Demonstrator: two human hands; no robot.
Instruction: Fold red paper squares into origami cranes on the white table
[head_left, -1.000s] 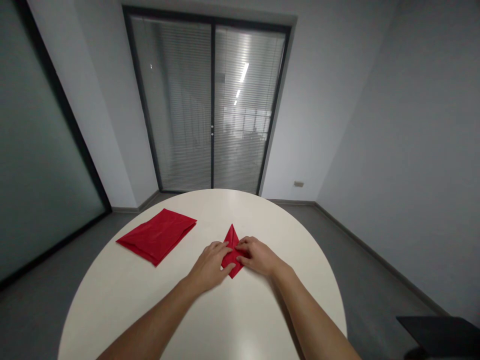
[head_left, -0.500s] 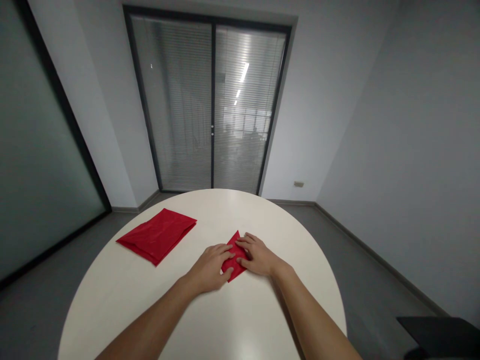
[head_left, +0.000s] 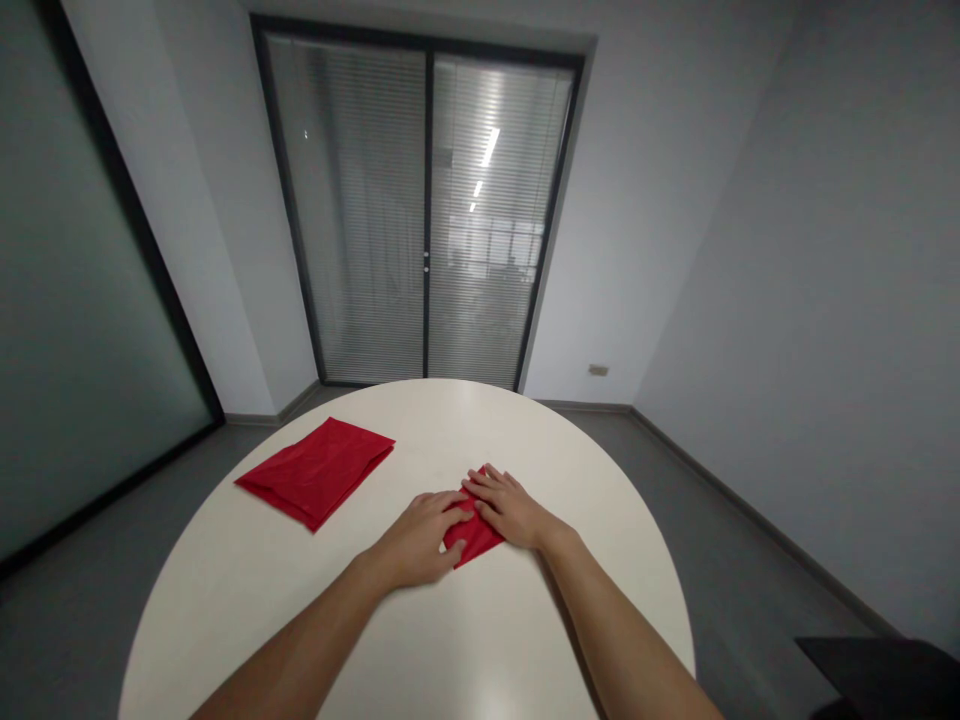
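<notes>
A small folded red sheet, thin like paper or cloth, lies on the white round table under both hands. My left hand rests on its left side, fingers spread and pressing down, thumb near the lower corner. Flat across its upper right part lies my right hand, fingers stretched out and pointing up and left. The hands cover much of the sheet, so its far corner is mostly hidden.
A larger folded red sheet lies on the table's left side, its layers parted along the near edge. Beyond the table stands a glazed door with blinds. A dark object is at the lower right.
My right hand has shifted slightly left and flattened over the sheet's upper part. More of the sheet's lower right edge shows. My left hand has hardly moved.
</notes>
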